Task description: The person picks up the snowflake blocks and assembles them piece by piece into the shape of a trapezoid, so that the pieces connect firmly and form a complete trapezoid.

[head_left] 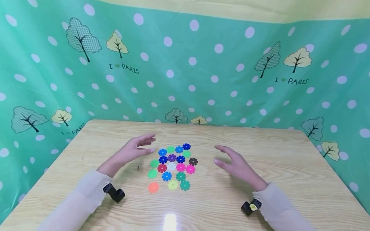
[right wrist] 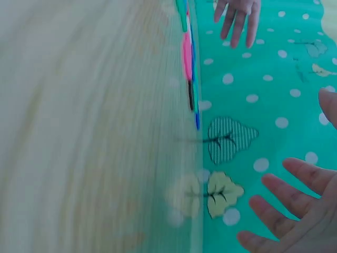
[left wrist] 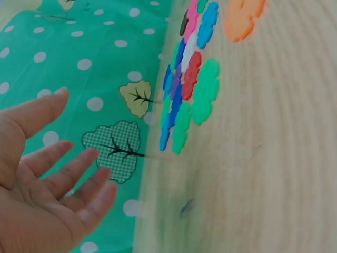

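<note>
Several flat, notched plastic discs lie loosely grouped on the wooden table, between my two hands. Among them are a white disc [head_left: 171, 166], a red disc [head_left: 162, 168], a black disc [head_left: 193, 161], a yellow disc [head_left: 172, 184] and an orange disc [head_left: 153, 187] at the near left. My left hand [head_left: 140, 147] is held just left of the group, fingers relaxed and holding nothing. In the left wrist view, a light green disc [left wrist: 206, 92] is among the nearest to it. My right hand [head_left: 233, 162] hovers farther off on the right, its fingers spread and holding nothing.
The wooden table [head_left: 217, 209] reaches back to a green dotted curtain [head_left: 190, 77] printed with trees. A small dark mark [head_left: 138, 167] shows on the tabletop left of the discs. Each sleeve cuff carries a black wrist camera [head_left: 115, 193].
</note>
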`<state>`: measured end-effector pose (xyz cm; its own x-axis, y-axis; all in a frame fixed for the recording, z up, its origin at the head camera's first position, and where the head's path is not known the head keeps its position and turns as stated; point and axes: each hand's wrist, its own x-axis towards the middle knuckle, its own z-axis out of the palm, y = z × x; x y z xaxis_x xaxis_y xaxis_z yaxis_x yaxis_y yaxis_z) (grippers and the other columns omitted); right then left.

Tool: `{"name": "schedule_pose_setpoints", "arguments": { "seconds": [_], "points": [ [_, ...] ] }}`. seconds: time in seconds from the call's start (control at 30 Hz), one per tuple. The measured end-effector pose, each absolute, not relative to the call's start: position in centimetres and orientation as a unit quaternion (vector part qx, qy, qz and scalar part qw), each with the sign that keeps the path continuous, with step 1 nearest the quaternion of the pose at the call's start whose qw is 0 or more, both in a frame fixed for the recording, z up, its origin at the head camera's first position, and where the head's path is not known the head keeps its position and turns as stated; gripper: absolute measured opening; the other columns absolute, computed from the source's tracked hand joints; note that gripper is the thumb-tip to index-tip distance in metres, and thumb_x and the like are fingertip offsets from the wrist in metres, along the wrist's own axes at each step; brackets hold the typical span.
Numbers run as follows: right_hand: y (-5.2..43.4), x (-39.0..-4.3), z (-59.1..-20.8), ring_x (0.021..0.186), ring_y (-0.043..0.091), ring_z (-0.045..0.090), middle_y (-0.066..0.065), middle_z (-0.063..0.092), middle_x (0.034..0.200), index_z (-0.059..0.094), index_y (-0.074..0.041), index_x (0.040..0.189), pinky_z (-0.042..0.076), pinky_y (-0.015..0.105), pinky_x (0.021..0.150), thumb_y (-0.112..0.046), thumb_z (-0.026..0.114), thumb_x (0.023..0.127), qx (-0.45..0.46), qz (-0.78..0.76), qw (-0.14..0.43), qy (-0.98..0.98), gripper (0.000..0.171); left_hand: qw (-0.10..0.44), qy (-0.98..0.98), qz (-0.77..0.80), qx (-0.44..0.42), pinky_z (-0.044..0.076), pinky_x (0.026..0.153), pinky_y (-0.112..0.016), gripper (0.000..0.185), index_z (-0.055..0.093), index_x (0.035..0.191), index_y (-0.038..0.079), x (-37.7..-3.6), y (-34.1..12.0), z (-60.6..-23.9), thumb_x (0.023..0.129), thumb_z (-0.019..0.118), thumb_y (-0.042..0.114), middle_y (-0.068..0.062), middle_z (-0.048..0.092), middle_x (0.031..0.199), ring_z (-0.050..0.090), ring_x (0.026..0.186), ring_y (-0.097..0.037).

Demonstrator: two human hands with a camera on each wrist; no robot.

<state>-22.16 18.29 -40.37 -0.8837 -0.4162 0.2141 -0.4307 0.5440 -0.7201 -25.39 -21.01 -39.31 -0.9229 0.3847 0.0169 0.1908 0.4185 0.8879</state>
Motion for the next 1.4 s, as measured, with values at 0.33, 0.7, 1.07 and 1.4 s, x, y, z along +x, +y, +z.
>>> {"name": "schedule_pose_setpoints", "arguments": {
  "seconds": [0.33,0.7,1.07,1.4],
  "points": [
    [15.7,-21.6,-41.2,0.122,0.034,0.048,0.014,0.051,0.135,0.045,-0.002,0.135,0.038,0.048,0.104,-0.028,0.064,0.09,0.254,0.484,-0.071,-0.835,0.055,0.161,0.78,0.595,0.106,0.037,0.105,-0.043,0.067,0.032,0.144,0.003,-24.8,-20.9,-40.5,0.087,0.065,0.011,-0.019,0.038,0.145,0.035,0.133,-0.039],
    [14.3,-21.1,-42.7,0.12,0.031,0.05,0.015,0.053,0.131,0.049,-0.001,0.131,0.045,0.04,0.099,-0.025,0.064,0.09,0.203,0.558,-0.16,-0.789,0.05,0.204,0.76,0.606,0.117,0.041,0.103,-0.038,0.064,0.035,0.141,-0.002,-24.9,-20.6,-42.0,0.085,0.065,0.003,-0.021,0.039,0.144,0.038,0.131,-0.039],
    [12.5,-21.2,-43.7,0.11,0.028,0.055,0.012,0.062,0.118,0.058,0.0,0.12,0.044,0.043,0.098,-0.014,0.073,0.08,0.172,0.544,-0.124,-0.812,0.045,0.196,0.79,0.567,0.13,0.045,0.098,-0.032,0.055,0.051,0.131,0.0,-24.7,-21.6,-43.3,0.079,0.068,0.003,-0.017,0.051,0.135,0.046,0.124,-0.034],
    [11.1,-21.5,-44.6,0.098,0.02,0.058,0.003,0.067,0.106,0.067,-0.007,0.109,0.048,0.033,0.084,-0.01,0.075,0.076,0.148,0.514,-0.066,-0.842,0.034,0.168,0.824,0.524,0.134,0.049,0.093,-0.031,0.048,0.059,0.124,0.004,-24.7,-22.1,-43.9,0.078,0.072,0.008,-0.014,0.059,0.127,0.055,0.115,-0.029]
  ]
}}
